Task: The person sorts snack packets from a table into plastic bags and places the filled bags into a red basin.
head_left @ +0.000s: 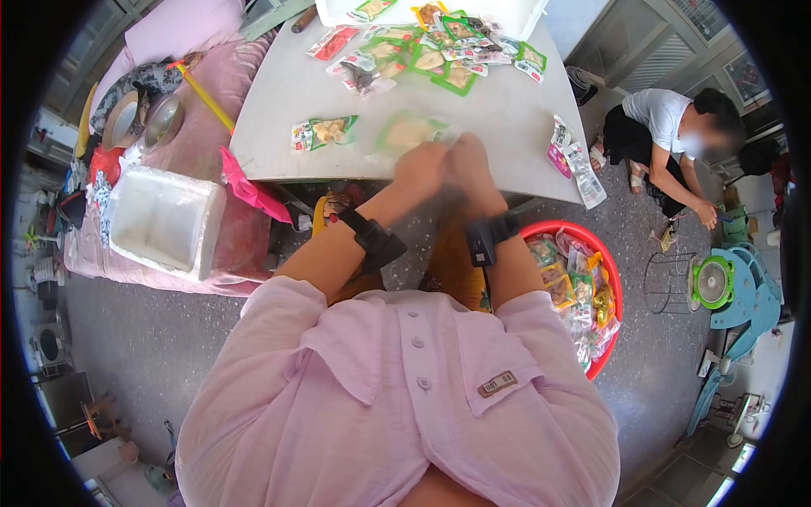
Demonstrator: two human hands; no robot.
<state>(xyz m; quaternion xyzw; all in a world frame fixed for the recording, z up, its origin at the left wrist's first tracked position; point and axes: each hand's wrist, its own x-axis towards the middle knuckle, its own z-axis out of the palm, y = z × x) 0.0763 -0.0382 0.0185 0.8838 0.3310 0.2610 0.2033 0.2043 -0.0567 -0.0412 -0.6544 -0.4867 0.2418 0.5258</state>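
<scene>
Both hands are over the near part of a white table (279,135), close together. My left hand (421,166) is closed on a green-edged vacuum snack packet (411,131), which motion blurs. Beside it, my right hand (470,158) is closed at the packet's right edge; its fingertips are smeared and partly hidden. A similar packet (325,133) with pale pieces inside lies to the left on the table. Farther back is a loose pile of snack packets (456,76), mostly green-edged. Narrow silver and pink packaging (583,173) rests at the table's right edge.
A red basin (617,291) full of packets stands on the floor by my right arm. Left, a white foam box (203,220) sits on a pink-covered surface. A white container (338,10) stands at the table's back. A person (667,127) crouches at right, near a green fan (712,283).
</scene>
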